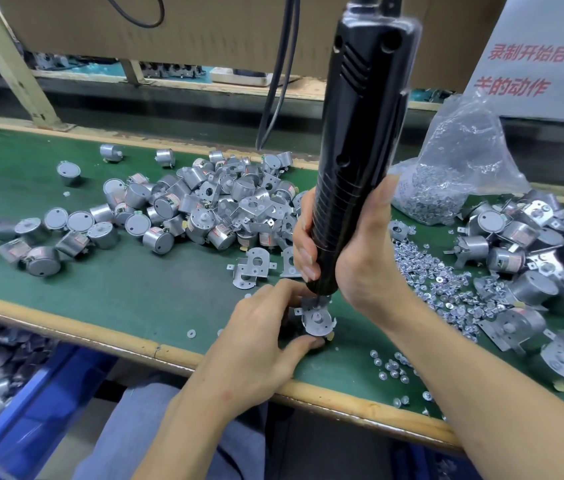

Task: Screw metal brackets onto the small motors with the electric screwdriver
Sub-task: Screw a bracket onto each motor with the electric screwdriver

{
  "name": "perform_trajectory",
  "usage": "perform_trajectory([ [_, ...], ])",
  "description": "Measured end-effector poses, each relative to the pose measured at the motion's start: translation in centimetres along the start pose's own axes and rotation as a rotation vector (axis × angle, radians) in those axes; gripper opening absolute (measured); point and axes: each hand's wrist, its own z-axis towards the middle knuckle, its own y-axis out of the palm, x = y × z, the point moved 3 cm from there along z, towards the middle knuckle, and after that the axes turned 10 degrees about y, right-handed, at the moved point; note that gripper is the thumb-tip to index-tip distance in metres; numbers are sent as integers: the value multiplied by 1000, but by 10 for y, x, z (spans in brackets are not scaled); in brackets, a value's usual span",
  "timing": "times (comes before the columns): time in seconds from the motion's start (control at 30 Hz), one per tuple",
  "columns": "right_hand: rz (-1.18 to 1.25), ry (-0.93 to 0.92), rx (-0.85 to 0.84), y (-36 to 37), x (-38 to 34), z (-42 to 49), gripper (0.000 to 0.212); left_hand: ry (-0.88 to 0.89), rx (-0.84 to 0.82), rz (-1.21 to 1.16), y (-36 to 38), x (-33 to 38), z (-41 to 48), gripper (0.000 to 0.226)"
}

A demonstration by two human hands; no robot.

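Fingers of the left hand are pinched on the rim of the light, likely slick motor; the driver at 12 o'clock is gripped by the right hand.

One camera, worn on the head, looks forward and steeply down from above and behind the hands. It sits close: the left hand, pinching a motor, and the right hand, gripping the electric screwdriver, fill the lower middle, forearms entering from the bottom edge. The view faces across the green bench to a cardboard wall beyond the hands (wide-angle, taking in the bench far to either side of them).
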Motion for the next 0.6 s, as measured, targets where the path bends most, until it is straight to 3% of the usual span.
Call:
perform_trajectory([
  [0.37, -114, -36, 166, 1, 0, 0, 78, -15, 4, 10, 4, -3, -2, 51],
  [0.6, 18, -66, 7, -13, -12, 6, 78, -2, -12, 9, 3, -1, -2, 49],
])
